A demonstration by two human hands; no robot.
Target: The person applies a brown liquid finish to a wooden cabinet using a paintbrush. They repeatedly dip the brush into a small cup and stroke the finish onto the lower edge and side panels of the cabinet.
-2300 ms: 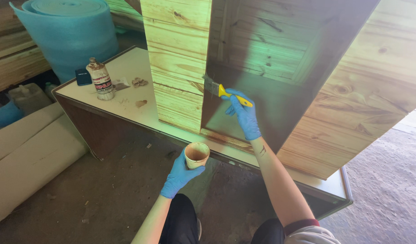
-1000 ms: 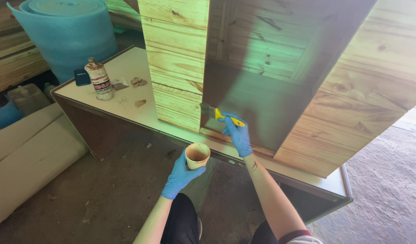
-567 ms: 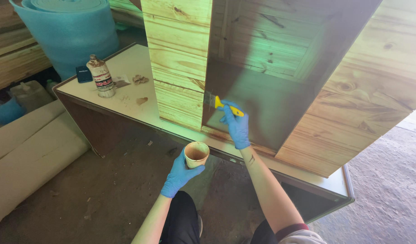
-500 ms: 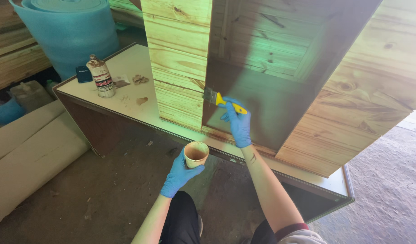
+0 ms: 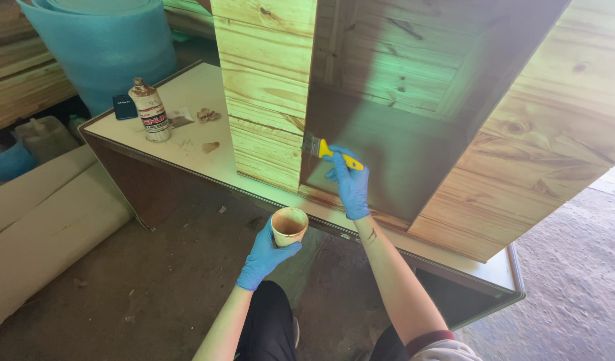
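Observation:
My right hand [image 5: 351, 184], in a blue glove, grips a yellow-handled paintbrush [image 5: 329, 150] whose bristles touch the dark inner panel of a large pine cabinet [image 5: 267, 93] standing on a white table [image 5: 194, 93]. Below the table's front edge, my left hand [image 5: 266, 254], also in a blue glove, holds a small paper cup [image 5: 289, 224] with brownish liquid. Part of the cabinet's inside is stained dark; its outer boards are pale wood.
A stained bottle [image 5: 150, 110] and a small dark blue box [image 5: 125, 107] stand on the table's left end, with crumpled scraps beside them. A big roll of blue foam [image 5: 107, 47] stands behind. Pale rolled sheets [image 5: 40, 214] lie on the floor at left.
My right hand has carried the brush up the dark panel from near its bottom edge. The left hand and cup stay in place.

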